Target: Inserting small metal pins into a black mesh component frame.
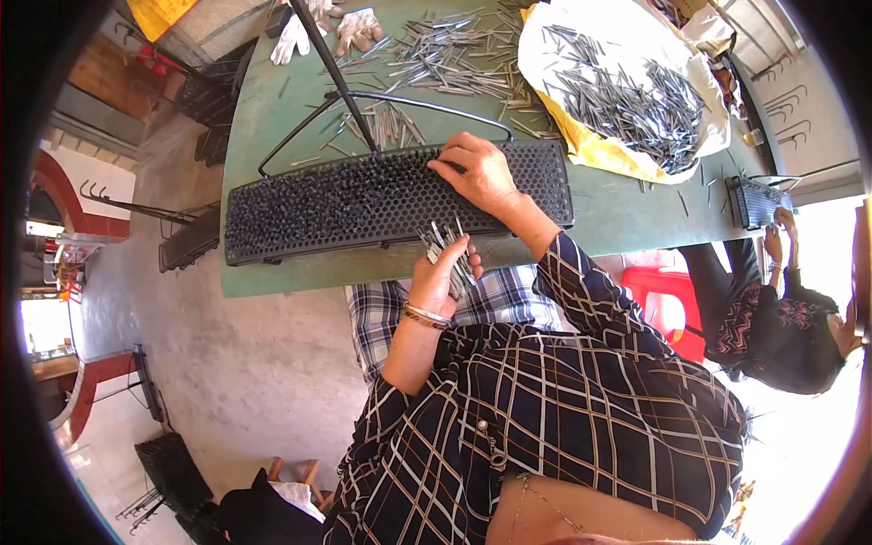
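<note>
A long black perforated rack [391,200] lies across the near edge of the green table, full of small round holes. Dark pieces fill its left and middle part, while the holes toward the right stand bare. My left hand [443,272], with bangles at the wrist, is closed around a bundle of thin silvery metal strips [447,245] just in front of the rack. Over the boundary between filled and bare holes is my right hand [481,173], thumb and fingertips pinched together at the rack's surface. Whatever sits between those fingertips is hidden.
Loose metal strips [445,59] lie scattered on the green table [263,127] behind the rack. A white-and-yellow sack [590,150] holds many more. Work gloves [359,32] lie at the back left. At right, a co-worker [781,318] handles a smaller rack [758,202] near a red stool [658,295].
</note>
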The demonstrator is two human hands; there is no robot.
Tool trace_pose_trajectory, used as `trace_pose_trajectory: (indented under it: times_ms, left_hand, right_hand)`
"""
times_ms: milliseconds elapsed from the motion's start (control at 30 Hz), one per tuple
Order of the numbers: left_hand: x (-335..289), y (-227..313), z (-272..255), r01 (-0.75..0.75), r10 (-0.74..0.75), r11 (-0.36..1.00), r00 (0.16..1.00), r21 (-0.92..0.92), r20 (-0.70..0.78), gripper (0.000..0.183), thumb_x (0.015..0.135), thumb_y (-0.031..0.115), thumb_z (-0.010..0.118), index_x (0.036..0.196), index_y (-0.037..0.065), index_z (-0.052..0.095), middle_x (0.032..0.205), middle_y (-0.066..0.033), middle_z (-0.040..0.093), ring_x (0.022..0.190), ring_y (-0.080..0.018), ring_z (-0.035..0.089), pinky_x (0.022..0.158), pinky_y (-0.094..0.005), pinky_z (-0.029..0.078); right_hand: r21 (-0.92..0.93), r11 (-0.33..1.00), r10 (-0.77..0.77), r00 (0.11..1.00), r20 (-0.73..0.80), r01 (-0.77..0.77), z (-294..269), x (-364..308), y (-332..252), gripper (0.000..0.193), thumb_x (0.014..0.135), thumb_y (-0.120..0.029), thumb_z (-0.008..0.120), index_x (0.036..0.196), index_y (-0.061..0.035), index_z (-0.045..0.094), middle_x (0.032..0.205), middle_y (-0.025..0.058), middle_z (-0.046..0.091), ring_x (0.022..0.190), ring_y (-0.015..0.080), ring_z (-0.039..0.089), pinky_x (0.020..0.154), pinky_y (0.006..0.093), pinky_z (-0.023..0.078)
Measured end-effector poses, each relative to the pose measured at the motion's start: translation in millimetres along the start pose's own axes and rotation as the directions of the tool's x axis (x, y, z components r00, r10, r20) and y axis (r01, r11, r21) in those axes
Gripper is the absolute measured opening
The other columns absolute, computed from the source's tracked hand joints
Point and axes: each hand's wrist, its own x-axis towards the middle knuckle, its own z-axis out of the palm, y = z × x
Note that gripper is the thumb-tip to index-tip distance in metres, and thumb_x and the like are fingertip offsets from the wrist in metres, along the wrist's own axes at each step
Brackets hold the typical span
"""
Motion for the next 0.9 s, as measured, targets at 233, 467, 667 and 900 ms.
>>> trace_pose_trajectory:
  times_ms: [233, 467, 667, 900]
  left_hand:
    - [-0.4, 4.6, 4.1, -0.020, 0.020, 1.000, 1.000, -0.021, -0.017, 0.017, 0.087, 0.016, 0.063, 0.099, 0.004, 0.060, 0.083, -0.0039, 0.062, 0.071, -0.0135, 0.061, 0.059, -0.0286, 0.053]
    - [1.1, 8.6, 13.2, -0.092, 0.092, 0.996, 0.996, 0.000, -0.013, 0.019, 0.085, 0.015, 0.066, 0.097, 0.002, 0.061, 0.083, -0.0061, 0.063, 0.069, -0.0157, 0.062, 0.057, -0.0290, 0.053]
    - [6.4, 2.8, 9.1, -0.013, 0.013, 1.000, 1.000, 0.017, -0.003, 0.021, 0.086, 0.015, 0.064, 0.100, 0.000, 0.061, 0.086, -0.0079, 0.064, 0.071, -0.0157, 0.062, 0.059, -0.0292, 0.054]
    - [8.6, 1.0, 2.0, 0.060, -0.060, 0.998, 0.998, 0.029, 0.022, 0.022, 0.088, 0.016, 0.061, 0.104, 0.002, 0.060, 0.090, -0.0080, 0.064, 0.074, -0.0151, 0.063, 0.065, -0.0287, 0.054]
  right_hand:
    - [0.177, 0.901, 0.383, 0.917, 0.107, -0.397, -29.9, 8.7, -20.6, 0.023, 0.077, -0.023, 0.075, 0.082, -0.0017, 0.069, 0.083, 0.0070, 0.065, 0.065, 0.0167, 0.061, 0.063, 0.0304, 0.050]
    - [0.378, 0.639, 0.362, 0.695, 0.622, -0.670, -52.6, -17.4, -28.5, 0.024, 0.081, -0.020, 0.069, 0.090, 0.0018, 0.070, 0.078, 0.0093, 0.069, 0.068, 0.0115, 0.061, 0.063, 0.0262, 0.049]
    - [0.478, 0.614, 0.569, 0.772, 0.284, -0.628, -46.6, 2.9, -14.3, 0.023, 0.084, -0.014, 0.067, 0.101, 0.0023, 0.066, 0.085, 0.0072, 0.069, 0.076, 0.0099, 0.063, 0.068, 0.0241, 0.051]
    - [0.254, 0.928, 0.282, 0.960, 0.006, -0.274, -11.3, 11.4, -2.5, 0.022, 0.081, -0.015, 0.070, 0.099, -0.0040, 0.068, 0.086, 0.0096, 0.069, 0.075, 0.0183, 0.065, 0.071, 0.0292, 0.051]
